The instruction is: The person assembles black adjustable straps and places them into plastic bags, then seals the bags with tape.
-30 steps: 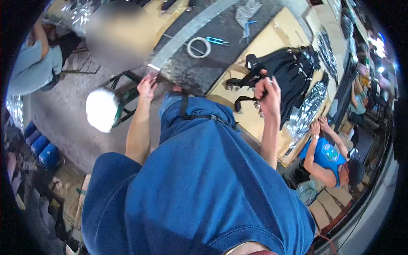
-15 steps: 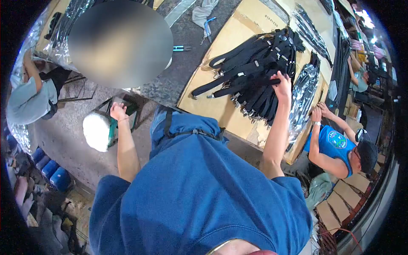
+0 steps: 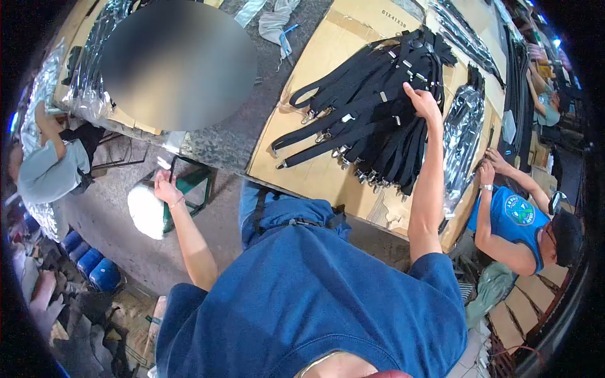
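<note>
A large pile of black suspenders point(image 3: 384, 135) with metal clips lies fanned out on a cardboard sheet point(image 3: 296, 179). My right hand point(image 3: 425, 106) is over the upper right of the pile, thumb stretched away from the fingers; no strap shows in its grip. Some of its fingers are partly hidden. Low on my left side, my left hand point(image 3: 166, 189) has its fingers curled together, with a small bright white piece point(image 3: 164, 162) at the fingertips that is too blurred to name. Behind that hand stands a green-framed stool point(image 3: 200, 189) beside a white bundle point(image 3: 146, 211).
Shiny plastic-wrapped straps point(image 3: 463, 135) lie right of the pile. A blurred oval covers the table's upper left. A person in a blue vest point(image 3: 513, 211) works at the right edge; another, in a grey shirt point(image 3: 53, 173), sits at left. Blue containers point(image 3: 104, 274) stand on the floor.
The strap that my right hand held has been let go onto the pile, and the hand has moved up. My left hand has dropped slightly. The whole view has shifted.
</note>
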`<state>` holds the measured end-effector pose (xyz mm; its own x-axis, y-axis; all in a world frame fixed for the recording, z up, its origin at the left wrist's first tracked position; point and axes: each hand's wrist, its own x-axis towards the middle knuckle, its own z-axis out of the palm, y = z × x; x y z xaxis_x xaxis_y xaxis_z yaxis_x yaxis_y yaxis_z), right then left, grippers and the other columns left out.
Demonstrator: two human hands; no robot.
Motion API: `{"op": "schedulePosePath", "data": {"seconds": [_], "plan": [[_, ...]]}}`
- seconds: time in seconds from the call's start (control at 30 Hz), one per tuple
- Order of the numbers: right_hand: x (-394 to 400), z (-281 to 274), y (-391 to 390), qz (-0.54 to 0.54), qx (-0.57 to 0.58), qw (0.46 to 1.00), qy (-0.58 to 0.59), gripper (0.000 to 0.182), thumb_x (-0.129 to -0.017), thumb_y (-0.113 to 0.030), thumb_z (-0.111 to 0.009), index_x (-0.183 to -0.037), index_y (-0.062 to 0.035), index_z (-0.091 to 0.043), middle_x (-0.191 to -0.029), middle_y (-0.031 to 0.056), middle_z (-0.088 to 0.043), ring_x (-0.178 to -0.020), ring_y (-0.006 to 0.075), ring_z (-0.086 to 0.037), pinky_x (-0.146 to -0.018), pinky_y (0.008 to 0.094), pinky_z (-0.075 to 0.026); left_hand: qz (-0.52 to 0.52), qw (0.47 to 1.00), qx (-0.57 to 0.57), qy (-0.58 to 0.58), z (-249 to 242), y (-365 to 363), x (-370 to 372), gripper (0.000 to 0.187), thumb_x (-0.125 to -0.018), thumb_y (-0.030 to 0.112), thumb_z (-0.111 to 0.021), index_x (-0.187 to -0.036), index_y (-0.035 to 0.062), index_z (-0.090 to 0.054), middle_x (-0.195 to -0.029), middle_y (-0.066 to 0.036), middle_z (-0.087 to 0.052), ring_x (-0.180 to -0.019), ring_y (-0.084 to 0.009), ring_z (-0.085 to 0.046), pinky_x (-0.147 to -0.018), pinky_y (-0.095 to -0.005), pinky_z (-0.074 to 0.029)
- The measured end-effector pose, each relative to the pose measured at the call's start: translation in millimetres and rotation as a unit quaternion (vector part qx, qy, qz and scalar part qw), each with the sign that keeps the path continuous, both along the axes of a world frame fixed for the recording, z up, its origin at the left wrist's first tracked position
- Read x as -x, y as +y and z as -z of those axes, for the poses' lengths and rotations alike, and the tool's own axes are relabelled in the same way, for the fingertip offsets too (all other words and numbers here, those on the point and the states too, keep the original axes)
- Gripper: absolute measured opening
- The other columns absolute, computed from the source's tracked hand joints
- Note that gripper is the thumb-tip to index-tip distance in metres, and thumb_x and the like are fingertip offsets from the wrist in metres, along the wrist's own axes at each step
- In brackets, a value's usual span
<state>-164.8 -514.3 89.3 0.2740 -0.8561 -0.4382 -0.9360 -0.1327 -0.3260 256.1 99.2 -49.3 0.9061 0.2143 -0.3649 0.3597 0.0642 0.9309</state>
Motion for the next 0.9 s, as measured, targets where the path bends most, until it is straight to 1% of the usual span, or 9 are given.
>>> {"op": "schedulePosePath", "data": {"seconds": [0.03, 0.17, 0.33, 0.5, 0.6, 0.7, 0.73, 0.83, 0.9], "plan": [[-3, 2, 11, -0.050, 0.067, 0.996, 0.036, 0.073, -0.081, -0.064, -0.053, -0.106, 0.0036, -0.064, -0.095, 0.0250, -0.065, -0.094, 0.0348, -0.064, -0.082, 0.0377, -0.049, 0.017, 1.000, 0.014, -0.014, 2, 1, 3, 0.017, -0.094, 0.019, -0.051, -0.100, 0.0036, -0.057, -0.087, -0.006, -0.061, -0.079, -0.0171, -0.061, -0.064, -0.0333, -0.048], [-3, 3, 50, -0.026, 0.133, 0.991, 0.015, 0.074, -0.076, -0.059, -0.061, -0.108, 0.0078, -0.061, -0.105, 0.0294, -0.062, -0.103, 0.0393, -0.060, -0.090, 0.0399, -0.045, -0.015, 0.998, -0.030, -0.045, -5, -18, 11, 0.022, -0.095, 0.023, -0.052, -0.098, 0.0019, -0.057, -0.081, -0.005, -0.061, -0.075, -0.0166, -0.061, -0.062, -0.0303, -0.048], [12, -12, 100, 0.113, -0.166, 0.917, -0.344, 0.037, -0.078, -0.015, -0.072, -0.108, -0.0031, -0.055, -0.076, -0.0003, -0.055, -0.063, 0.0053, -0.050, -0.051, 0.0193, -0.038, -0.038, 0.989, -0.002, -0.145, -24, -33, 16, 0.028, -0.098, 0.025, -0.046, -0.080, 0.0033, -0.050, -0.071, -0.006, -0.056, -0.067, -0.0177, -0.058, -0.060, -0.0306, -0.048], [26, 18, 118, 0.270, -0.242, 0.861, -0.357, 0.067, -0.083, -0.066, -0.050, -0.096, -0.0021, -0.063, -0.064, -0.0008, -0.052, -0.044, 0.0069, -0.035, -0.039, 0.0216, -0.026, 0.007, 0.970, -0.053, -0.237, -26, -26, 6, 0.029, -0.098, 0.023, -0.044, -0.080, 0.0008, -0.053, -0.077, -0.010, -0.060, -0.070, -0.0185, -0.059, -0.062, -0.0302, -0.049], [39, 32, 124, 0.211, -0.302, 0.815, -0.446, 0.047, -0.092, -0.046, -0.049, -0.092, -0.0016, -0.065, -0.057, -0.0002, -0.053, -0.041, 0.0081, -0.038, -0.042, 0.0228, -0.034, 0.010, 0.958, -0.073, -0.279, -30, -24, 10, 0.023, -0.096, 0.020, -0.049, -0.091, -0.0006, -0.058, -0.086, -0.012, -0.064, -0.075, -0.0202, -0.061, -0.068, -0.0301, -0.051], [25, 17, 154, 0.278, -0.182, 0.787, -0.520, 0.032, -0.092, -0.030, -0.052, -0.101, -0.0005, -0.061, -0.085, 0.0053, -0.064, -0.069, 0.0144, -0.058, -0.061, 0.0302, -0.051, -0.039, 0.959, 0.228, -0.162, -22, -6, 2, 0.019, -0.091, 0.019, -0.060, -0.098, 0.0013, -0.061, -0.097, -0.012, -0.066, -0.087, -0.0202, -0.062, -0.080, -0.0350, -0.049], [33, 20, 154, 0.216, -0.280, 0.722, -0.595, 0.032, -0.093, -0.029, -0.050, -0.105, -0.0003, -0.059, -0.095, 0.0076, -0.063, -0.085, 0.0170, -0.058, -0.075, 0.0330, -0.051, -0.029, 0.937, 0.322, -0.135, -13, 5, -1, 0.019, -0.088, 0.019, -0.063, -0.097, 0.0032, -0.061, -0.099, -0.010, -0.066, -0.089, -0.0197, -0.062, -0.082, -0.0362, -0.048], [35, 8, 173, 0.156, -0.308, 0.599, -0.723, 0.031, -0.094, -0.024, -0.047, -0.110, 0.0024, -0.053, -0.099, 0.0107, -0.056, -0.095, 0.0226, -0.054, -0.102, 0.0489, -0.035, -0.051, 0.916, 0.391, -0.074, 19, 28, -16, 0.014, -0.088, 0.022, -0.063, -0.093, 0.0090, -0.062, -0.093, -0.004, -0.065, -0.083, -0.0191, -0.060, -0.079, -0.0349, -0.046], [28, -9, 184, 0.089, -0.315, 0.550, -0.768, 0.029, -0.095, -0.023, -0.046, -0.109, 0.0006, -0.052, -0.100, 0.0099, -0.055, -0.094, 0.0223, -0.053, -0.102, 0.0525, -0.035, -0.054, 0.909, 0.408, -0.061, 32, 37, -20, 0.015, -0.089, 0.023, -0.062, -0.090, 0.0088, -0.061, -0.089, -0.004, -0.065, -0.081, -0.0190, -0.060, -0.078, -0.0354, -0.047]]}}
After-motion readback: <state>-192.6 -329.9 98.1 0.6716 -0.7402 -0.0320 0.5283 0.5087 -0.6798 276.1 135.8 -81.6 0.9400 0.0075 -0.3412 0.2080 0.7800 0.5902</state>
